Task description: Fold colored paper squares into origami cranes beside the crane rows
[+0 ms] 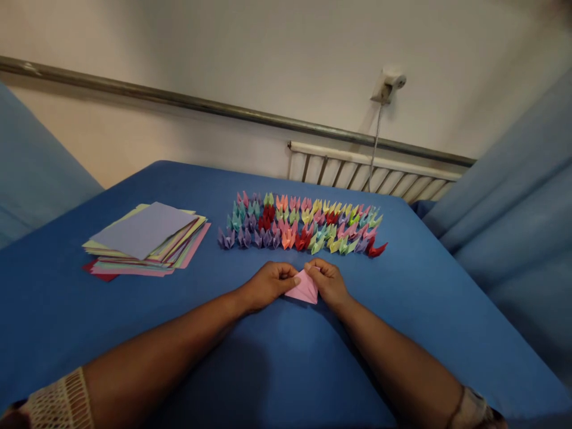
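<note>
A pink sheet of origami paper (304,290), folded small with creases showing, is held between my two hands just above the blue tabletop. My left hand (271,285) pinches its left side between thumb and fingers. On the opposite side, my right hand (329,282) grips the upper right edge, its thumb on top of the paper. The fingers beneath the paper are hidden. Just beyond my hands stand rows of folded paper cranes (288,236) in red, pink, purple, yellow, green and blue.
A stack of coloured paper sheets (145,231) lies on the left of the blue table (179,351). Behind the table run a wall pipe (214,107) and a radiator (339,170). A cable hangs from a wall socket (383,87). Blue curtains (527,214) flank both sides.
</note>
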`<state>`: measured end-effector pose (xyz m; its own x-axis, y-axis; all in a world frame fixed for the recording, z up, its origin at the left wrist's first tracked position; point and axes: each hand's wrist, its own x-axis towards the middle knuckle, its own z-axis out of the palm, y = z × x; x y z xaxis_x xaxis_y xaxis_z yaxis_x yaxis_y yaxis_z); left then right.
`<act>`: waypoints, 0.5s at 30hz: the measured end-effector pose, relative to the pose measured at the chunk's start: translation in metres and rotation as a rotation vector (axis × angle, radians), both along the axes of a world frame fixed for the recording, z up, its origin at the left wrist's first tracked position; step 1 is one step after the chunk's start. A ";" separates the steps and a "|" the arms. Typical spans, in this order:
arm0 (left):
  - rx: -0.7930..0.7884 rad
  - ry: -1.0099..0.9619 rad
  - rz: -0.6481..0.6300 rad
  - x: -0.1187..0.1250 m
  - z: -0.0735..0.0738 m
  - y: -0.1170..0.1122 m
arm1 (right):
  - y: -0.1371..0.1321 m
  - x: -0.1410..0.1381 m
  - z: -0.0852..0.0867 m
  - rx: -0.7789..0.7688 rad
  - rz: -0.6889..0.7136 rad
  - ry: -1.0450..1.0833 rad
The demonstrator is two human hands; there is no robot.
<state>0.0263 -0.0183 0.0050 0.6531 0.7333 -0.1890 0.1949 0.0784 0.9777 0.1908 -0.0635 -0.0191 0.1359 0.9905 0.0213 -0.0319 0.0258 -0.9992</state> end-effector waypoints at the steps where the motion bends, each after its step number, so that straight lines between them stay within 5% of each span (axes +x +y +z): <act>1: -0.024 -0.007 -0.009 0.000 0.000 0.000 | 0.000 0.000 0.001 -0.014 -0.007 0.004; 15: -0.084 -0.070 0.222 0.000 -0.001 0.006 | 0.007 -0.001 -0.005 -0.059 0.056 0.082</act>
<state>0.0265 -0.0124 0.0035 0.4913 0.8439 -0.2157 0.0961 0.1936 0.9764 0.1897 -0.0569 -0.0240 0.0790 0.9958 -0.0458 -0.1136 -0.0366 -0.9928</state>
